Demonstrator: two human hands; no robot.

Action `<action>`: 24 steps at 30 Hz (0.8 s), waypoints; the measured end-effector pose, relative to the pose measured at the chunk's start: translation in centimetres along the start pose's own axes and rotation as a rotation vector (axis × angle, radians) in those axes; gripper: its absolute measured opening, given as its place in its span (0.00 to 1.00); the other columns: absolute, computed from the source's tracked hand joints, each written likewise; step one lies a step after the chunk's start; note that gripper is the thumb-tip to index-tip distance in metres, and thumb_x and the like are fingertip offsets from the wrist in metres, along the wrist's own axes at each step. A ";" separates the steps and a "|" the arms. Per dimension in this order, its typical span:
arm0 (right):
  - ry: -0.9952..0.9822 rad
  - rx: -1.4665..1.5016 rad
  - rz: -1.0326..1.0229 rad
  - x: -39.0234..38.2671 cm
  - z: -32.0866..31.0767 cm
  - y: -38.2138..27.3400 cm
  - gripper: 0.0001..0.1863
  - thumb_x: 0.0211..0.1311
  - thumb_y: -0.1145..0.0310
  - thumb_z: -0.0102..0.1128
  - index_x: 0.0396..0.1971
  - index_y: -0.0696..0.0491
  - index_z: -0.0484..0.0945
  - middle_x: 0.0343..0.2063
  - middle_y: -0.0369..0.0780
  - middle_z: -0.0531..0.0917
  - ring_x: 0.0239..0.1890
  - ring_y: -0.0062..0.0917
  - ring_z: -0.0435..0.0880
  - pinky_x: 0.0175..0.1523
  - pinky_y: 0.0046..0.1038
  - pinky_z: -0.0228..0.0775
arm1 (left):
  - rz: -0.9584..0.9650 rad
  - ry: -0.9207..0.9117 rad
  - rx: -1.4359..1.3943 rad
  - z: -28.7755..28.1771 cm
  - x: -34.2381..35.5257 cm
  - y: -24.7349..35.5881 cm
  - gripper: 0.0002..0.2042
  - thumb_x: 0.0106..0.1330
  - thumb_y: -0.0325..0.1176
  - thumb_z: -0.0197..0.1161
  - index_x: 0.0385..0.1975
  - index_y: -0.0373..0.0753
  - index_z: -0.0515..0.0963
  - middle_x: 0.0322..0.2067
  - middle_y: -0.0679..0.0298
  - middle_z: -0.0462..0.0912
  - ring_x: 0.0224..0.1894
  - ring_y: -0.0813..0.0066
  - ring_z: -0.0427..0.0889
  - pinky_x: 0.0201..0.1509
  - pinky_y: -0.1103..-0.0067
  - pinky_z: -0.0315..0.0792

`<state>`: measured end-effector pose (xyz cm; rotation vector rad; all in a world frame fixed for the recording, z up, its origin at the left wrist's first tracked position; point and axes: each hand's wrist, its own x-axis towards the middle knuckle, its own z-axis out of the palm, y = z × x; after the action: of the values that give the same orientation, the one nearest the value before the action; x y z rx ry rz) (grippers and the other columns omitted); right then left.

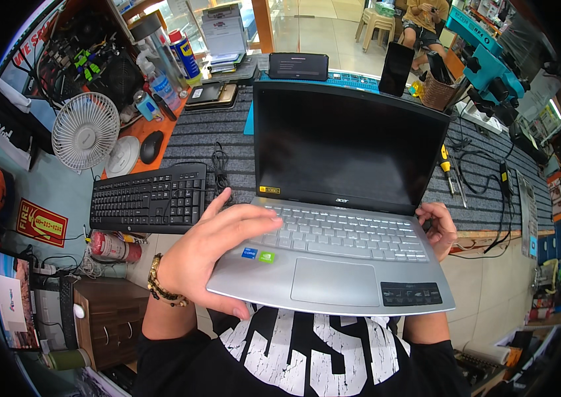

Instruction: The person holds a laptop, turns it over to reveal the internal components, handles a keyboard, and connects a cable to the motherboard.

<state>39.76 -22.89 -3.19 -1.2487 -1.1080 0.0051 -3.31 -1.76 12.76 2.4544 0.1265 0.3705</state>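
While one silver laptop (343,258) sat open with its dark screen upright, its front edge overhung the person's chest and its rear lay toward the grey ribbed mat of the table (194,135). The left hand (211,255) lay on the laptop's left side, palm down, fingers (257,218) spread apart across the left keys, thumb hooked under the front left edge; one beaded bracelet (158,284) circled that wrist. The right hand (440,228) gripped the laptop's right edge beside the hinge, fingers curled together around the rim. Two small stickers, one blue and one green, sat on the palm rest just right of the left hand. Left of the laptop: one black keyboard (148,198), touching the mat's edge; one black mouse (151,146); one white desk fan (86,130); one red extinguisher (114,247) lying below the keyboard. Behind the screen: one black tablet-like device (297,66) and one dark phone (396,69) propped upright. To the right: one yellow-handled screwdriver (446,165) and loose black cables (492,172). One seated person (424,20) was far behind, well apart.
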 end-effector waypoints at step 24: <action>-0.144 0.292 -0.373 3.6 1.5 -12.1 0.58 0.73 0.13 0.39 0.60 0.62 0.81 0.45 0.52 0.85 0.48 0.42 0.82 0.56 0.48 0.78 | 0.016 0.432 0.204 -0.2 0.9 1.2 0.49 0.57 0.69 0.80 0.67 0.31 0.82 0.62 0.47 0.88 0.67 0.42 0.86 0.80 0.42 0.65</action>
<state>34.02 -24.45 8.02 -0.7798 -1.3986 -0.0250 -2.52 -2.44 13.87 2.5367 0.3407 0.9321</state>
